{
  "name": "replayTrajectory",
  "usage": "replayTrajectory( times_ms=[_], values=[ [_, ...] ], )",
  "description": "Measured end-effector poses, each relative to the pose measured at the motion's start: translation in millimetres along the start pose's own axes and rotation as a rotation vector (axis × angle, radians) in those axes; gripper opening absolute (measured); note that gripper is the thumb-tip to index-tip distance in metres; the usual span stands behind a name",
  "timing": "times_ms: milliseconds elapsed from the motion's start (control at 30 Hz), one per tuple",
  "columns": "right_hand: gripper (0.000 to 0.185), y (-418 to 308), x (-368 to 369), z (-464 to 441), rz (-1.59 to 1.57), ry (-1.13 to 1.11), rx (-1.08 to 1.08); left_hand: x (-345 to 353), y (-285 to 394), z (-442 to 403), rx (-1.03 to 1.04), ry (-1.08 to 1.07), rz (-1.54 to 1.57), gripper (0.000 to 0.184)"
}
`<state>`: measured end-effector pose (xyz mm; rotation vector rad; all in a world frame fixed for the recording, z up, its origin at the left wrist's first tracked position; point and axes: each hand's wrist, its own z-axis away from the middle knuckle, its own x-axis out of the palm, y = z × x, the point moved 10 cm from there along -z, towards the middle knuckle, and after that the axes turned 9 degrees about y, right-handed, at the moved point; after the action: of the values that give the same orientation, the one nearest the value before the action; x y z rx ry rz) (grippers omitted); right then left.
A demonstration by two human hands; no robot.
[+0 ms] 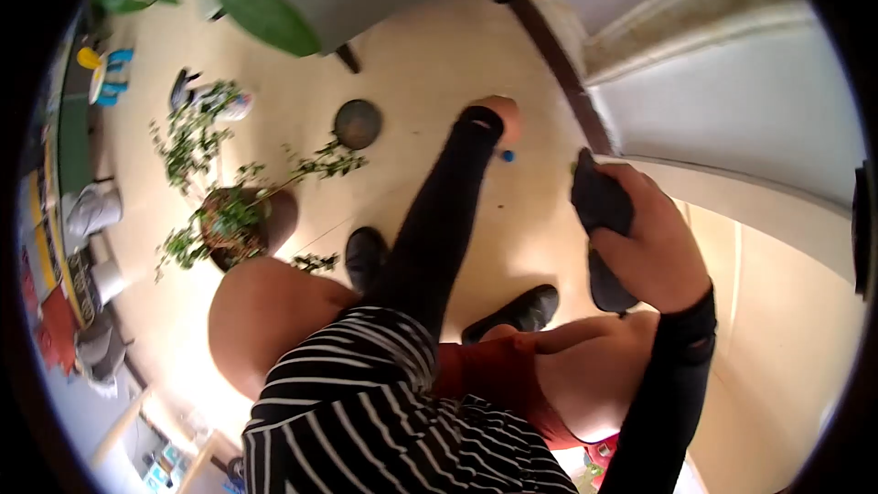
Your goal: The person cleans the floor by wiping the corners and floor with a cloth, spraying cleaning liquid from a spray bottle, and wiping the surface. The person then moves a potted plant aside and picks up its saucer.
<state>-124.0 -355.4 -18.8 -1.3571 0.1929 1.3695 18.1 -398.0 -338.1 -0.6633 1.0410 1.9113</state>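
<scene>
My left hand (501,116) reaches down toward the floor at the end of a black sleeve. Its fingers are hidden behind the wrist, so I cannot tell their pose. Just beside it on the floor lies a small round blue thing (508,155), apart from the visible part of the hand. At the right, my right hand (655,242) is closed around a long dark grey thing (604,201) that looks like a folded cloth. Its ends stick out above and below my grip, the thumb pressing across its middle.
A leafy potted plant (240,224) stands at the left, near a round dark disc (358,123) on the floor. My black shoes (366,256) are below me. Furniture with a dark leg (347,58) is ahead; a white panel (713,91) borders the right.
</scene>
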Motion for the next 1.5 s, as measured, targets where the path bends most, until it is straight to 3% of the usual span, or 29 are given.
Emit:
replayTrajectory(
  times_ms=[67,100,167,267,367,467,567,667,700,800,900,1000,1033,1133,1233,1333,1400,1500],
  values=[
    [0.055,0.5,-8.3,-3.6,-0.026,0.094,-0.010,-40.1,14.6,5.3,0.056,0.198,0.099,0.031],
    [0.054,-0.3,-14.2,-5.5,-0.045,0.181,-0.047,-63.2,23.8,12.9,0.109,0.395,0.192,0.033],
    [0.057,1.9,-21.5,-9.8,-0.071,0.223,0.001,-115.2,51.6,43.7,0.309,0.682,0.416,0.037],
    [0.062,12.6,-29.6,-13.7,-0.195,0.323,0.021,-155.5,83.5,72.3,0.377,0.513,0.725,0.044],
    [0.063,22.4,-34.1,-20.8,-0.396,0.435,0.021,-161.5,76.2,91.5,0.160,0.416,1.329,0.048],
    [0.060,31.2,-34.1,-29.1,-0.592,0.478,0.113,-162.2,103.3,117.7,0.277,0.447,1.332,0.057],
    [0.060,56.3,-24.9,-40.6,-0.808,0.504,0.203,-173.8,156.8,148.9,0.632,0.339,1.448,0.068],
    [0.058,58.1,-17.0,-47.7,-1.098,0.465,0.271,-158.7,172.5,150.9,0.822,0.192,1.554,0.088],
    [0.051,44.6,-12.1,-45.6,-1.200,0.384,0.340,-158.8,171.7,146.6,0.818,0.161,1.551,0.090],
    [0.055,44.0,-5.4,-55.8,-1.180,0.339,0.234,-147.3,160.1,137.0,0.645,0.049,1.573,0.077],
    [0.060,51.8,2.4,-49.7,-1.050,0.320,0.377,-141.9,142.8,119.1,0.598,0.042,1.694,0.057],
    [0.060,35.7,-6.6,-50.0,-0.655,0.291,0.163,-120.4,110.0,95.3,0.293,-0.071,2.125,0.050],
    [0.058,28.6,-8.2,-48.2,-0.596,0.277,0.137,-111.7,88.1,76.9,0.164,0.067,2.192,0.051],
    [0.054,16.9,-13.2,-43.5,-0.591,0.262,0.231,-139.6,29.8,56.3,0.162,0.641,1.973,0.058],
    [0.050,25.1,-21.6,-41.3,-0.614,0.315,0.210,-148.5,-4.8,13.3,0.093,0.840,1.810,0.074],
    [0.047,29.5,-23.0,-38.7,-0.701,0.280,0.249,-179.0,-5.9,-50.5,0.213,1.087,1.244,0.088],
    [0.044,31.9,-21.1,-37.6,-0.744,0.291,0.256,-178.1,-5.9,-90.1,0.028,1.077,0.969,0.094],
    [0.043,33.4,-21.8,-37.4,-0.744,0.272,0.261,-141.5,4.8,-101.8,0.148,0.825,1.332,0.101]
  ],
)
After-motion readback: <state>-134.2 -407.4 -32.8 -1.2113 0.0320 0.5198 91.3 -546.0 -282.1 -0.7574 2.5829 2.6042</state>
